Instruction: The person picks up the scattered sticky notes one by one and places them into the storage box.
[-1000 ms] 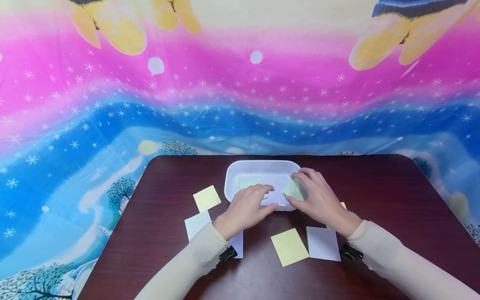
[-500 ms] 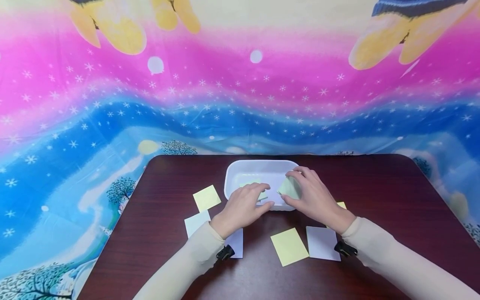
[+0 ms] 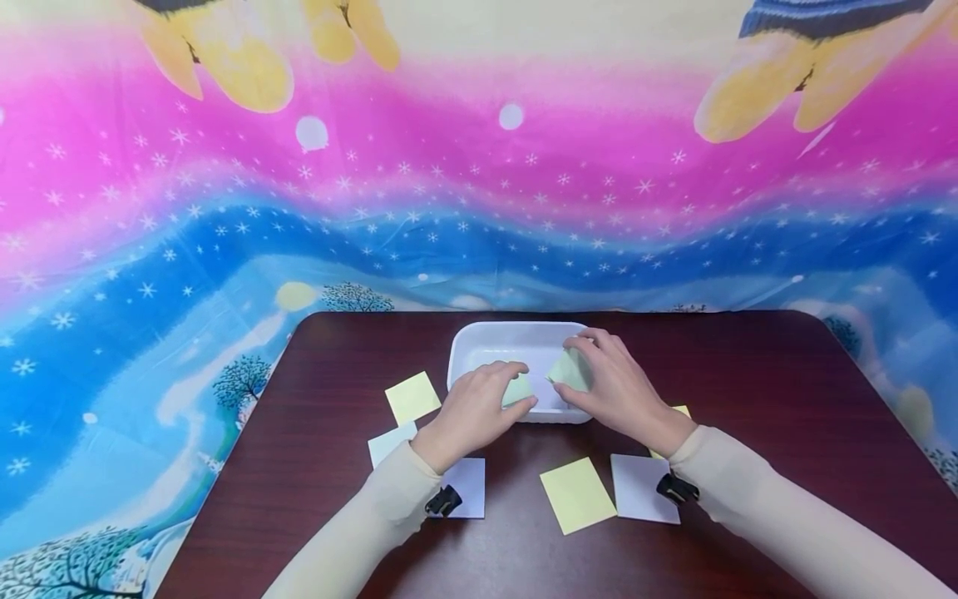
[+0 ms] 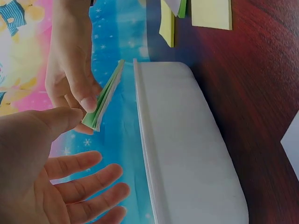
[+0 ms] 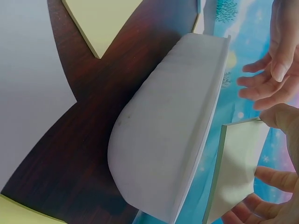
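Observation:
My right hand [image 3: 624, 395] pinches a pale green sticky note pad [image 3: 570, 370] between thumb and fingers, over the right part of a white plastic tray [image 3: 516, 334]. In the right wrist view the green pad [image 5: 236, 165] stands tilted beside the tray wall [image 5: 161, 126], with the thumb on its upper edge. My left hand [image 3: 471, 408] hovers over the tray's left front. Its fingers [image 4: 86, 182] are spread and hold nothing in the left wrist view. Past the left fingertips another pale green pad [image 3: 516, 389] shows inside the tray, partly hidden by that hand.
Left of the tray lie a yellow pad [image 3: 413, 398], a pale blue pad [image 3: 391, 441] and a lilac pad [image 3: 471, 489]. In front are a yellow pad [image 3: 578, 495] and another lilac pad [image 3: 644, 489]. A further yellow pad [image 3: 683, 411] is half hidden by my right wrist.
My right hand has moved left with the green pad, further over the tray. My left hand has shifted slightly left. The pads on the table have not moved.

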A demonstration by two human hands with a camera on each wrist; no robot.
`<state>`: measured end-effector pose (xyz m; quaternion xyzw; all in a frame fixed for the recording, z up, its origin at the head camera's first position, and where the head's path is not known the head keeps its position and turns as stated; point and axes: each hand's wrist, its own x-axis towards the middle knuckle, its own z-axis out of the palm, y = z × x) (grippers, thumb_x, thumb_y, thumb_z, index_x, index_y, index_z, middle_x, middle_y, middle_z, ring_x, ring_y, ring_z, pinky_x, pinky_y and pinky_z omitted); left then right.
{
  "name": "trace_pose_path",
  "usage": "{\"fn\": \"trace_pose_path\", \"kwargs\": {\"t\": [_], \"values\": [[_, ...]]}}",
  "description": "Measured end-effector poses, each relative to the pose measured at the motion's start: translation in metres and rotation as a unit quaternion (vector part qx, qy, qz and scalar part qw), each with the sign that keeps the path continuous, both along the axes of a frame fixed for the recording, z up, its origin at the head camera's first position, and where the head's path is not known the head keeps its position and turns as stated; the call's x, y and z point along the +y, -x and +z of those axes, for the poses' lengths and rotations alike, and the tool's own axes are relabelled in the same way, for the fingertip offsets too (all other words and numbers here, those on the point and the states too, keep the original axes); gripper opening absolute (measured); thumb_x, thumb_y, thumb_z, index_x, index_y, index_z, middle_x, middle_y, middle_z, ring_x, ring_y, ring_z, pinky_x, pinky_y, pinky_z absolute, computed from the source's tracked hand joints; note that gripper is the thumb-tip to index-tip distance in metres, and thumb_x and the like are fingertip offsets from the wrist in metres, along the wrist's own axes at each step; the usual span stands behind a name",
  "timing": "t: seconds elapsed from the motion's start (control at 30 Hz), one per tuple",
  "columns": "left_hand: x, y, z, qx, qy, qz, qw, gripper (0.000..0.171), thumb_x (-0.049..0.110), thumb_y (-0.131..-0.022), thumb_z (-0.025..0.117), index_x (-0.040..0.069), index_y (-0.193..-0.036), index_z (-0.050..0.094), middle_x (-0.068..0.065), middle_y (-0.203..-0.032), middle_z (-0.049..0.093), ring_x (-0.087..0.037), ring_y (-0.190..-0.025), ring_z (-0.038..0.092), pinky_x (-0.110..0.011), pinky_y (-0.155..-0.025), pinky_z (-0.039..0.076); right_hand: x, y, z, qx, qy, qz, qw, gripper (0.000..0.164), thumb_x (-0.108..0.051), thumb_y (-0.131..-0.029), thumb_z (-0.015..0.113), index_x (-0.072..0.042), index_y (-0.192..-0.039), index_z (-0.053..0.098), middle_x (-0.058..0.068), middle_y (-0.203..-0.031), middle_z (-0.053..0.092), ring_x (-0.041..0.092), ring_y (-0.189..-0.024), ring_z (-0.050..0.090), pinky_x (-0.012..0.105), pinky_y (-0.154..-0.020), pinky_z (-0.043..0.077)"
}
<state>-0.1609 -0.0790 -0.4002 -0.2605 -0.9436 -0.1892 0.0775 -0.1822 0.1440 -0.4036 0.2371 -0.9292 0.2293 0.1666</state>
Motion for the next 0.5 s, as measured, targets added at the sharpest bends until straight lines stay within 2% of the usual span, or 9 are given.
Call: {"fn": "trace_pose_path", "kwargs": {"t": [0.5], "values": [[-0.0064, 0.0063, 0.0020, 0.004, 0.005, 0.014, 0.9999, 0.051, 0.050, -0.088, 0.055, 0.014, -0.123, 0.061, -0.001, -0.117, 0.065, -0.017, -0.105, 0.060, -0.035, -0.086, 0.048, -0.0041, 0.0098, -0.0027, -0.006, -0.005, -0.001, 1.000, 0.057, -0.041, -0.071, 0.075, -0.008, -0.116, 0.061, 0.014, -0.121, 0.052, 0.028, -0.104, 0.046, 0.043, -0.073, 0.048]]}}
